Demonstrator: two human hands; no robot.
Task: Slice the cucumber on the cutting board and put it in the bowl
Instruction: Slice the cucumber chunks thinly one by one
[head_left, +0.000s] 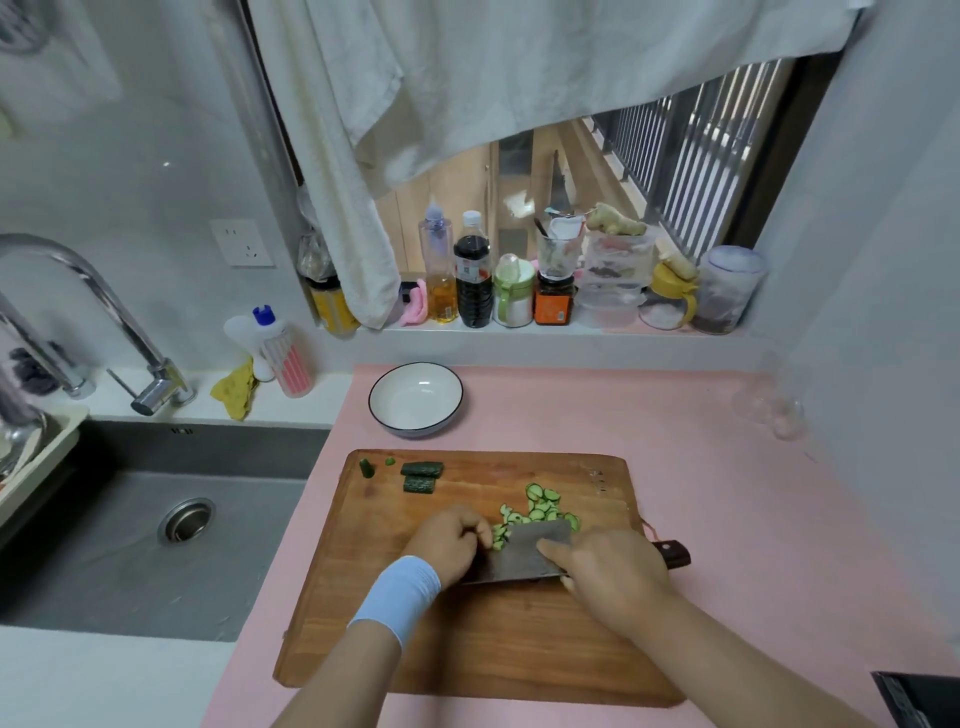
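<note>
Cucumber slices (543, 506) are piling on the cutting board (467, 649) beside the cleaver (519, 553) — right hand (613, 577) is gripping it, left hand (449, 543) is curling over the cucumber end (497, 538) to steady it; bowl (415, 399) is waiting empty behind

The left hand (449, 540) wears a wide, pale blue wristband (397, 597), a soft cloth cuff snug round the wrist. The left forearm (332, 675) behind it is bare. The right hand (613, 582) and right forearm (737, 660) are bare as well
</note>
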